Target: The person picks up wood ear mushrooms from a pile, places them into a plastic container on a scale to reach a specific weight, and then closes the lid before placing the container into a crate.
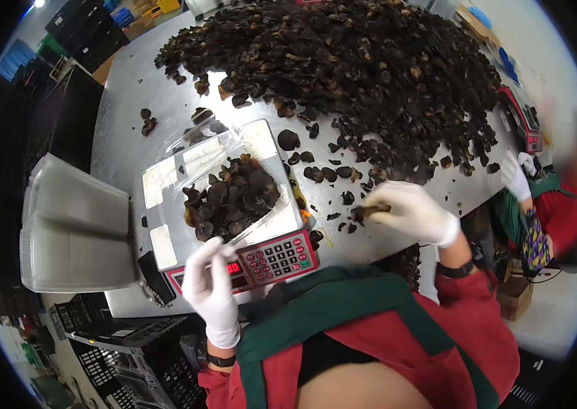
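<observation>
A clear plastic container with dark, wood-ear-like pieces (234, 194) in it rests on a red and silver scale (278, 262). My left hand (212, 290), in a white glove, is at the container's near edge, with thumb and fingers closed on its clear rim. To the right, my gloved right hand (408, 213) pinches a small dark piece (373, 209) just above the metal table. Loose dark pieces lie between the scale and my right hand. A large heap of the same pieces (363, 68) covers the far side of the table.
Stacked clear containers (81, 232) stand left of the scale. Black crates (132, 361) sit below the table's left edge (121, 296). At the right are another red scale (523, 119) and a person in red and green (561, 211) with a gloved hand near the table.
</observation>
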A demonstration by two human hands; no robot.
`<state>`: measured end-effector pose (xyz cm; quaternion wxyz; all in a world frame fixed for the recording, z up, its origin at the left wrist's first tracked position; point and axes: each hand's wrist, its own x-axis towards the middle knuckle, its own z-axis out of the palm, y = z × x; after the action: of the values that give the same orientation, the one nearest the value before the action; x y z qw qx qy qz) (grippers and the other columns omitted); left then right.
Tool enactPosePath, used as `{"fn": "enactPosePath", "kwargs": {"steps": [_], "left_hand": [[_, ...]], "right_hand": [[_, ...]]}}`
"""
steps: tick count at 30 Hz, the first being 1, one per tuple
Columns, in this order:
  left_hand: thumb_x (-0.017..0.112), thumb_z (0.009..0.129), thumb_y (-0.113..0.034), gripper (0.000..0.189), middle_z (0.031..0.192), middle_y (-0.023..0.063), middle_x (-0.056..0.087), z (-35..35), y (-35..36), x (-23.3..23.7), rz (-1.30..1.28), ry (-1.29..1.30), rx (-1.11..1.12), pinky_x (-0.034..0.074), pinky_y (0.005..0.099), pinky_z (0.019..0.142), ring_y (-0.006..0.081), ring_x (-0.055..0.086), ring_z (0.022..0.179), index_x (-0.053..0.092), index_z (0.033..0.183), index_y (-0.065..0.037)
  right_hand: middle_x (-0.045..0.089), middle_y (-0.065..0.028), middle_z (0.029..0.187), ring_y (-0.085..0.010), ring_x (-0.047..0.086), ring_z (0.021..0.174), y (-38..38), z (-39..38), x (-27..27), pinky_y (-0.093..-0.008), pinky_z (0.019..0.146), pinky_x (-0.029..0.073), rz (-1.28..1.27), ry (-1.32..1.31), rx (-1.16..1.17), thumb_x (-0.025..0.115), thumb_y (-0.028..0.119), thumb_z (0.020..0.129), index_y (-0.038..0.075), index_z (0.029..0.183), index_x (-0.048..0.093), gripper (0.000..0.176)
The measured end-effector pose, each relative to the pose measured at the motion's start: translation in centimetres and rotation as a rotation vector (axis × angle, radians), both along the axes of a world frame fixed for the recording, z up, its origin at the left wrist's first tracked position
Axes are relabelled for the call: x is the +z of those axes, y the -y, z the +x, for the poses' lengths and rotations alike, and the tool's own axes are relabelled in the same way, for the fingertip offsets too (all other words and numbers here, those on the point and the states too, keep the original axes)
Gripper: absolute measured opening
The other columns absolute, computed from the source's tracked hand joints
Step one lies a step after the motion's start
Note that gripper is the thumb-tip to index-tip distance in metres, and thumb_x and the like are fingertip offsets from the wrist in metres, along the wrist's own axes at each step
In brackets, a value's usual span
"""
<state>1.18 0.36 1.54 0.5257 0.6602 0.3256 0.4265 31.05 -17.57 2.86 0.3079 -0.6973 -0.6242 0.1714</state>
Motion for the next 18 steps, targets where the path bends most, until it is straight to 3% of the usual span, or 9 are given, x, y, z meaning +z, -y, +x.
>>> {"fn": "enactPosePath", "kwargs": {"steps": [3,4,5,7,11,13,15,18], "left_hand": [[0.053,0.094,0.010,0.023,0.106,0.0122,0.067,-1.6,-0.4,-1.2,0.101,-0.075,0.195,0.051,0.0297,0.089,0.0162,0.064,0.095,0.061,0.115,0.005],[0.052,0.092,0.011,0.024,0.111,0.0120,0.064,-2.1,-0.9,-2.2,0.177,-0.167,0.289,0.049,0.0318,0.094,0.0184,0.063,0.100,0.061,0.114,0.005],[0.052,0.089,0.012,0.027,0.113,0.0116,0.063,-1.9,-1.0,-1.7,0.164,-0.135,0.242,0.048,0.0329,0.096,0.0214,0.061,0.106,0.061,0.113,0.004],[0.052,0.094,0.007,0.026,0.116,0.0086,0.062,-1.8,-2.1,-2.5,0.405,-0.267,0.218,0.044,0.0305,0.098,0.0171,0.058,0.110,0.062,0.118,0.002],[0.056,0.085,0.011,0.032,0.121,0.0162,0.061,0.9,-2.6,-0.7,0.612,-0.477,0.050,0.042,0.0398,0.103,0.0307,0.056,0.119,0.064,0.115,0.003],[0.056,0.085,0.010,0.034,0.122,0.0164,0.061,1.2,-2.7,-0.8,0.655,-0.567,-0.004,0.041,0.0399,0.104,0.0309,0.056,0.119,0.063,0.117,0.003],[0.057,0.085,0.010,0.036,0.123,0.0167,0.060,1.6,-2.4,-0.5,0.703,-0.662,-0.044,0.041,0.0399,0.104,0.0312,0.056,0.119,0.062,0.120,0.003],[0.057,0.089,0.005,0.040,0.126,0.0143,0.060,1.9,-1.1,0.1,0.622,-0.600,0.105,0.037,0.0398,0.108,0.0294,0.053,0.122,0.058,0.129,0.001]], "right_hand": [[0.068,-0.0111,0.094,-0.0327,0.065,0.088,7.8,2.2,0.2,-0.0391,0.079,0.053,-0.423,-0.087,-0.258,0.069,0.012,0.081,0.006,0.098,0.066,0.018],[0.068,-0.0111,0.094,-0.0327,0.065,0.088,10.1,2.8,-0.4,-0.0391,0.079,0.053,-0.433,-0.095,-0.284,0.069,0.012,0.081,0.006,0.098,0.066,0.018],[0.068,-0.0115,0.095,-0.0330,0.065,0.089,12.4,3.2,-1.5,-0.0403,0.080,0.052,-0.506,0.046,-0.349,0.069,0.013,0.081,0.007,0.098,0.066,0.019],[0.068,-0.0119,0.096,-0.0333,0.065,0.090,14.7,2.8,-2.4,-0.0415,0.082,0.052,-0.599,0.176,-0.442,0.069,0.014,0.080,0.007,0.098,0.067,0.020],[0.067,-0.0112,0.097,-0.0322,0.063,0.097,10.2,2.6,-4.0,-0.0422,0.085,0.051,-0.251,0.255,-0.494,0.070,0.017,0.078,0.009,0.102,0.067,0.025],[0.066,-0.0111,0.096,-0.0314,0.063,0.098,5.7,2.5,-6.3,-0.0419,0.085,0.051,-0.049,0.147,-0.416,0.071,0.017,0.078,0.010,0.103,0.068,0.027],[0.065,-0.0107,0.093,-0.0298,0.062,0.099,0.5,2.5,-9.1,-0.0418,0.087,0.049,-0.016,0.126,-0.338,0.072,0.019,0.077,0.010,0.105,0.067,0.030],[0.064,-0.0069,0.103,-0.0277,0.059,0.102,-6.5,1.7,-11.1,-0.0411,0.090,0.046,0.012,0.283,-0.216,0.073,0.020,0.080,0.012,0.118,0.063,0.040]]}}
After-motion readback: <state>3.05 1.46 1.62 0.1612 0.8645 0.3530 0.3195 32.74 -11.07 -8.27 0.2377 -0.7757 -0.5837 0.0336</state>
